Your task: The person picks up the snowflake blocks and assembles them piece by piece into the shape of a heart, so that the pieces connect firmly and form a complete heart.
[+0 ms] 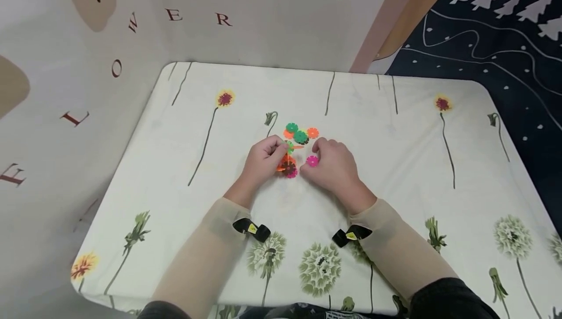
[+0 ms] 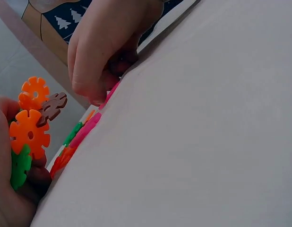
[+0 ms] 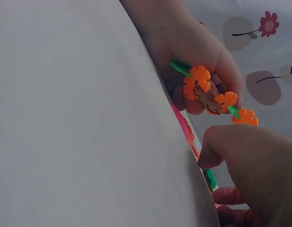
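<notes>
My left hand (image 1: 265,157) grips a linked cluster of flower-shaped, notched plastic discs: an orange disc (image 2: 30,135), a brown disc (image 2: 52,109) and a green disc (image 2: 21,168) among them. The cluster is lifted off the table. Opposite it, my right hand (image 1: 335,165) reaches down to the tabletop with thumb and fingers apart. A pink disc (image 1: 312,161) lies between that thumb and the fingers, and the left wrist view shows the fingertips close to it. Whether they touch it is unclear. In the right wrist view, fingers hide part of the cluster.
Loose discs lie beyond the hands, including a green disc (image 1: 291,127), a darker green disc (image 1: 300,137) and an orange disc (image 1: 312,132). Under the cluster rests another pink disc (image 1: 291,173). A flower-printed cloth (image 1: 395,163) covers the table, with a light curtain (image 1: 285,31) behind.
</notes>
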A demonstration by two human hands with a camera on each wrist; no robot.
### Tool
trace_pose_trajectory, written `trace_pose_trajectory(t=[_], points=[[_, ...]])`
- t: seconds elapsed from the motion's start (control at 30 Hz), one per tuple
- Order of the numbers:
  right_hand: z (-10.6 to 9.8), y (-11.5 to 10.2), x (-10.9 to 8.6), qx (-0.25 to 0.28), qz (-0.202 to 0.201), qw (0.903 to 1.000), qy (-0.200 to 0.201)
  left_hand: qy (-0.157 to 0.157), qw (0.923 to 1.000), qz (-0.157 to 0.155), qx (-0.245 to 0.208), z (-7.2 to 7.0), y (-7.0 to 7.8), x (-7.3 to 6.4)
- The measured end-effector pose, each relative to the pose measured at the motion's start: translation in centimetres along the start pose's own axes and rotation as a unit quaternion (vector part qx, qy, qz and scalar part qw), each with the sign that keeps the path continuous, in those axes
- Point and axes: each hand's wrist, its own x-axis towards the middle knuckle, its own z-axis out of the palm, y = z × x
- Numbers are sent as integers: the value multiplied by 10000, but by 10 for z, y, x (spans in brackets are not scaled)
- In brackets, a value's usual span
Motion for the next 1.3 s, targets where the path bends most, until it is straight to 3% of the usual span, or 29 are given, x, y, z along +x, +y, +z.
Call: trace_pose_trajectory(t=[0.1,0.2,0.43,0.57,0.73,0.9,1.07,1.3], points=[[0,1,-1,106,-60,9999,-60,-24,10000,20,0,1,-1,0],[1,2,-2,545,-141,9984,-31,-28,10000,51,-8,1,-1,-1],[13,10,0,1337,-947,9839,712,-41,10000,88,-19,2,-1,-1],[17,11,1,2287,-928,9625,1129,-14,9999,107,-15,1,0,-1],[18,8,1,3544,-536,9241,1329,60,9999,114,-31,0,0,-1],[16,6,-1,4162,-317,8990,1326,66,9998,158,-36,0,0,0],[16,6,0,4330,-310,8909,1337,-16,9997,225,-23,0,-1,1],[16,5,0,4352,-248,8908,1283,-143,9997,194,-100,-1,-1,0]])
